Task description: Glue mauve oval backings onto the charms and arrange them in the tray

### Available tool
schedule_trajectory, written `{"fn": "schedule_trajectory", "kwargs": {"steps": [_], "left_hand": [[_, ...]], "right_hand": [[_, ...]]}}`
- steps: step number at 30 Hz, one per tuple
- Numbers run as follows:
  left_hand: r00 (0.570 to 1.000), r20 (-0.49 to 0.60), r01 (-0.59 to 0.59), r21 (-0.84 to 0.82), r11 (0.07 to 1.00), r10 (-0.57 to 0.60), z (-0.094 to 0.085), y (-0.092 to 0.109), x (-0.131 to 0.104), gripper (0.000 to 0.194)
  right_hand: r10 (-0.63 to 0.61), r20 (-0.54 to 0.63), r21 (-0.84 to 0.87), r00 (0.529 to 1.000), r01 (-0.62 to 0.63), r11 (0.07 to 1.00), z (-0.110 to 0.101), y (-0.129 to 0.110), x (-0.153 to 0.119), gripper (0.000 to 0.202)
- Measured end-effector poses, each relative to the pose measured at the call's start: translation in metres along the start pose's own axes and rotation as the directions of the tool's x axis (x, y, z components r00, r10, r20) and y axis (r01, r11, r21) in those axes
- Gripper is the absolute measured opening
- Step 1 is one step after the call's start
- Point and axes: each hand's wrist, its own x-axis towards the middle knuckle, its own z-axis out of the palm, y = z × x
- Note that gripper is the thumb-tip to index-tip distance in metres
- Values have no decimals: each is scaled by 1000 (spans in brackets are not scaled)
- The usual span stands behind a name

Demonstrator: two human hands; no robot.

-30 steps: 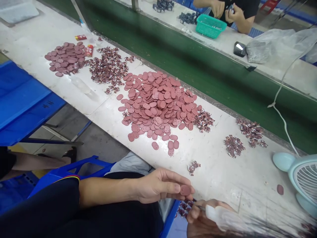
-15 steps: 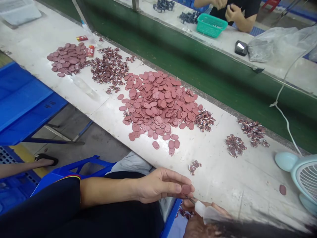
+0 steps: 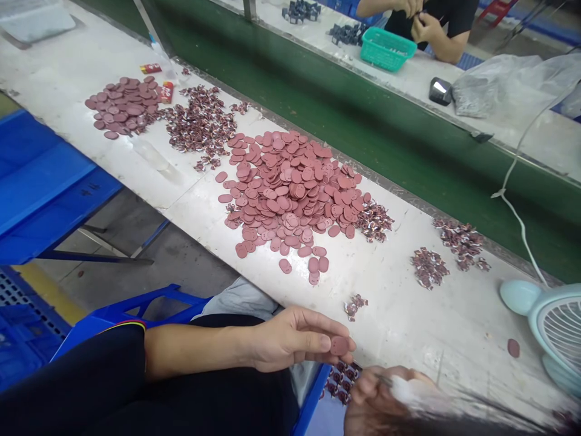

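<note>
The left hand's thumb and fingers pinch a reddish-brown oval disc beyond the table's near edge; the right hand's fingers grip a blurred, white-bodied, thin-tipped tool. Beyond lies a large heap of reddish oval discs.

Your right hand and white tool pulled back from reddish disc in your left hand; tool tip now apart from it. Bystander's sandalled foot gone from floor.
</note>
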Motion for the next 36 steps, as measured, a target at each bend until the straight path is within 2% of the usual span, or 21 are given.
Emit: {"fn": "schedule_trajectory", "kwargs": {"steps": [5,7,10,12,13,15,17,19,23,26,29,31,33,36], "left_hand": [[1000,7,-25,-23,999,25,3,6,2,57],[1000,-5,-31,-18,999,31,3,9,2,55],[998,-43,-45,-18,999,44,1,14,0,53],[996,-76,-58,-33,998,55,-1,18,-1,53],[994,-92,-62,-39,997,58,-3,20,-2,54],[991,-119,-66,-42,997,61,-5,23,-2,54],[989,-135,-69,-41,997,63,-7,26,-2,56],[988,-137,-74,-43,996,67,-7,28,-1,57],[987,-138,-86,-33,996,80,-8,30,-1,55],[984,-159,-90,-34,995,84,-10,31,-3,55],[980,-183,-80,-39,996,72,-13,32,-5,58],[980,-188,-70,-33,997,62,-14,31,-4,59],[982,-181,-67,-24,997,61,-14,30,-4,59],[985,-160,-72,-11,997,70,-12,28,-3,59]], "right_hand": [[38,89,125,995,-49,991,25,-56,19,49],[16,95,137,995,-29,990,30,-68,24,51],[-19,88,136,996,7,991,27,-74,25,52],[-42,79,140,996,30,990,22,-71,23,57],[-77,71,87,994,71,994,21,-67,22,63],[-206,50,-150,977,211,966,22,-55,20,71],[-346,69,-436,936,340,833,29,-39,20,67],[-411,129,-602,903,400,691,40,-25,24,53],[-393,277,-712,877,462,528,51,-9,35,47],[-368,362,-763,856,499,411,43,-6,35,46],[-353,385,-775,853,506,377,30,-5,27,45],[-374,326,-798,868,465,384,25,-5,21,48],[-390,237,-839,890,390,379,26,-7,18,54],[-300,200,-877,933,307,370,35,-11,20,56]]}}
